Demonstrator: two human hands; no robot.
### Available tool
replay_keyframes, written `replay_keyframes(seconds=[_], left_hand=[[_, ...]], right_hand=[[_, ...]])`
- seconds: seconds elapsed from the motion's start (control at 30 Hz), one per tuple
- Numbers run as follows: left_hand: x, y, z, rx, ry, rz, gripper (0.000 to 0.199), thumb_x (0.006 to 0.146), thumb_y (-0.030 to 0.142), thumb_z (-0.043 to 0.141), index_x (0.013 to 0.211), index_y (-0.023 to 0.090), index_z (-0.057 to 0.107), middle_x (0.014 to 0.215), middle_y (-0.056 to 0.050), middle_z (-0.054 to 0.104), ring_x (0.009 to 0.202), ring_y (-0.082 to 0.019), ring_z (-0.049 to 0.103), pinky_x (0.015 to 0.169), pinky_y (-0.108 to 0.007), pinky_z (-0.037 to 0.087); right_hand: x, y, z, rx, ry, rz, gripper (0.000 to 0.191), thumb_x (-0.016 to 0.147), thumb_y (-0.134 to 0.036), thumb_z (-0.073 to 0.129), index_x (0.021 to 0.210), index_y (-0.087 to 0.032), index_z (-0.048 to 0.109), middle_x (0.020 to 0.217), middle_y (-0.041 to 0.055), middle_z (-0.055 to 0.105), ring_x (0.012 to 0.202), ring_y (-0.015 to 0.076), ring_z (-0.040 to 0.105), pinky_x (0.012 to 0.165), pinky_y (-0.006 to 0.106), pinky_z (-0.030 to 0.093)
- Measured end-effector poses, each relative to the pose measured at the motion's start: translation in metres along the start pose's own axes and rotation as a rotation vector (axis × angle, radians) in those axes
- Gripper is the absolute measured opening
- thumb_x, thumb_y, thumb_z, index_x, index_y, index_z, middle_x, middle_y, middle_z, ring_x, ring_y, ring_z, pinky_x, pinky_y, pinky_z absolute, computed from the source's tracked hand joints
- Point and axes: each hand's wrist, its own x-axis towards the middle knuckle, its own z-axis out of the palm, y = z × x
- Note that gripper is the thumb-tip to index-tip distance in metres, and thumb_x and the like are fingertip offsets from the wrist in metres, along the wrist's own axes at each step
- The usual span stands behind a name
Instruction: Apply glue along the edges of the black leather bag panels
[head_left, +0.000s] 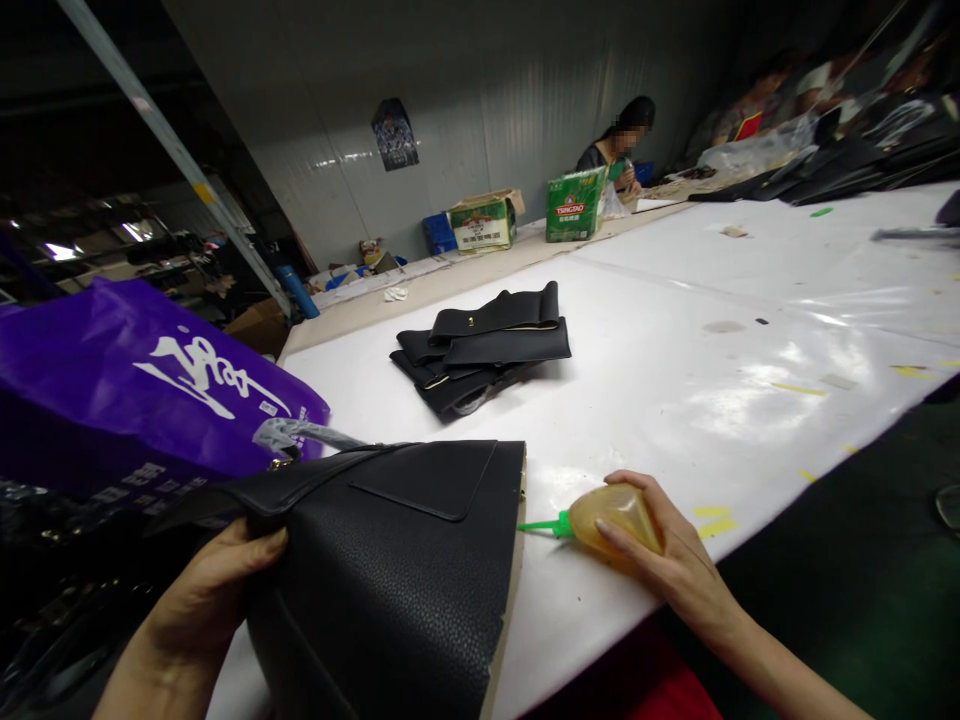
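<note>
Fingers of the right hand (679,560) clamped round a translucent, rounded squeeze bottle (611,520), amber inside. Its tapered green nozzle (551,525) points at the pale raw edge of a pebbled, black leather-like piece (390,560); contact cannot be told. Left hand (214,590) grips that piece, thumb on top, over the bench's (660,340) near edge. Smooth black strips (506,345), folded, lie piled towards the far edge.
</note>
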Motion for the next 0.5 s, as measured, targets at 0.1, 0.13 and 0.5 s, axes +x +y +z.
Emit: replay_keyframes(seconds=[0.1,0.13,0.5], left_hand=[[0.0,-0.002,-0.002,-0.02,0.037,-0.027,0.043,0.038,0.03,0.091,0.079,0.024,0.079,0.096,-0.005,0.078,0.097,-0.033,0.069,0.077,-0.027,0.059],[-0.001,-0.003,-0.002,-0.024,0.039,-0.038,0.04,0.038,0.03,0.091,0.076,0.024,0.079,0.093,-0.004,0.078,0.096,-0.033,0.069,0.075,-0.028,0.059],[0.0,-0.006,-0.011,-0.011,0.005,-0.014,0.046,0.045,0.027,0.089,0.09,0.022,0.079,0.097,-0.007,0.077,0.099,-0.034,0.068,0.075,-0.031,0.06]], right_hand=[[0.004,-0.002,0.0,0.033,-0.039,0.012,0.046,0.083,-0.055,0.059,0.117,-0.026,0.046,0.101,0.0018,0.06,0.087,0.0235,0.06,0.077,0.033,0.047],[0.006,-0.002,0.0,0.03,-0.01,0.012,0.046,0.082,-0.055,0.059,0.116,-0.026,0.047,0.102,0.0018,0.06,0.088,0.0232,0.06,0.078,0.033,0.047],[0.002,-0.002,-0.001,0.068,-0.12,0.006,0.045,0.083,-0.053,0.061,0.117,-0.027,0.045,0.1,0.0006,0.059,0.089,0.0226,0.059,0.08,0.033,0.045]])
